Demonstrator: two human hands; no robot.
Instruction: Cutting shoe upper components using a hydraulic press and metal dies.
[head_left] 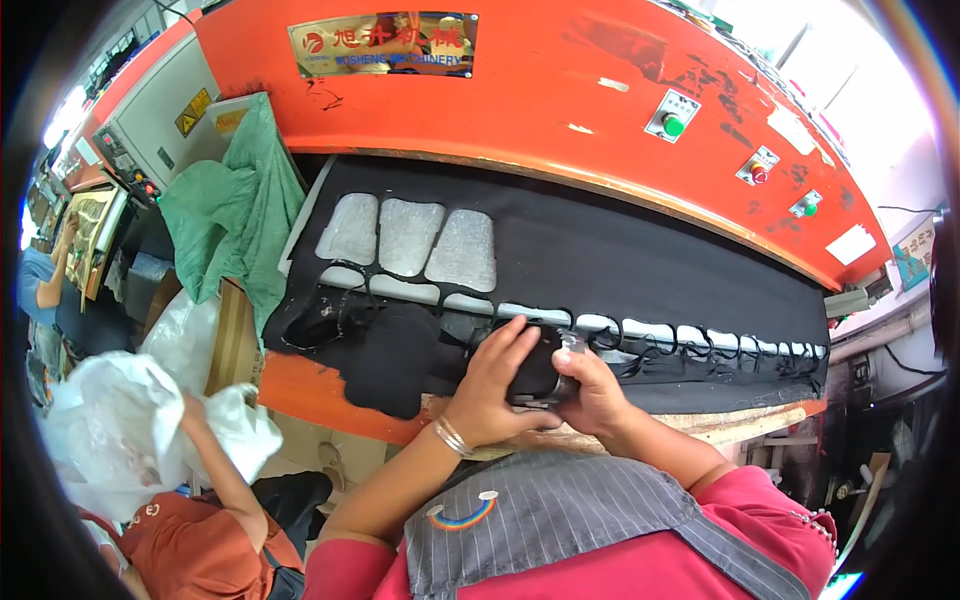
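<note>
Containers first. A co-worker at lower left is holding up a white plastic bag; its contents are not showing clearly, cannot tell. A cardboard box is standing left of the desk, with clear plastic bunching at its left side; whether that plastic is sitting inside or in front, cannot tell. Green cloth is hanging just above the box.

Grip next. The left grip is clamping the left side of a black piece, long fingers lying nearly together across it, thumb reaching along the near edge. The right grip is pinching the right side, thumb on top, other fingers mostly hiding underneath. A shiny edge is showing by the right thumb; its kind is unclear.

The black piece is sitting between both hands, over the near edge of a black sheet. Large rounded openings in the sheet are exposing a silvery surface. Rounded black pieces are lying just left of the hands.
</note>
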